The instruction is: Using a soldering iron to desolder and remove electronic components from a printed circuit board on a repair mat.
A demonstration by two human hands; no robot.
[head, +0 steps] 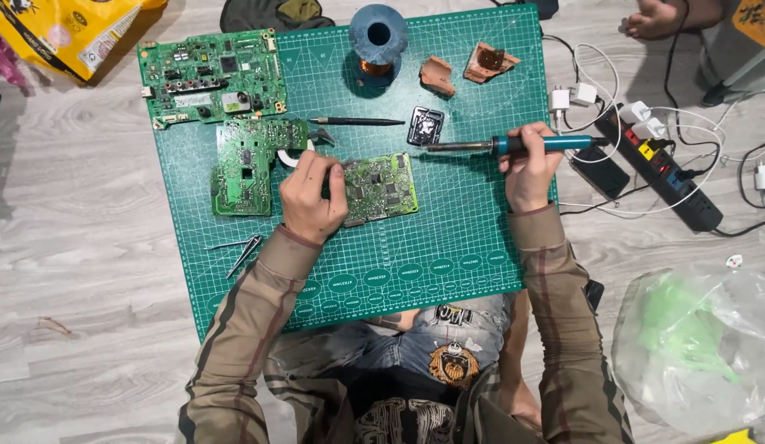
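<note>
I see a green cutting mat (448, 247) lying on a grey wooden floor (87, 247), and I use this mat as my landmark. The left hand (313, 197) rests near the middle of the mat. Its fingers are curled and narrow, and they press on the left edge of a small circuit board (381, 187), which lies flat at the centre of the mat. I cannot tell if something thin is pinched between these fingers.

The right hand (528, 168) is at the right edge of the mat. Its fingers are closed around the blue handle of a soldering iron (514, 145). The iron lies almost level, and its metal tip points left, toward a small black and silver part (425, 126) in the upper middle of the mat. The tip is above the small circuit board and not touching it.

At the upper left corner of the mat lies a big circuit board (211, 78), and just below it a middle-sized circuit board (253, 164), close to the left hand. A thin black tool (358, 122) lies between the big board and the black and silver part. A blue spool (377, 41) stands at the top edge of the mat, with two brown pieces (469, 67) to its right. Tweezers (241, 251) lie at the left edge of the mat.

Off the right side of the mat there is a black power strip (670, 177) with white chargers and cables.
</note>
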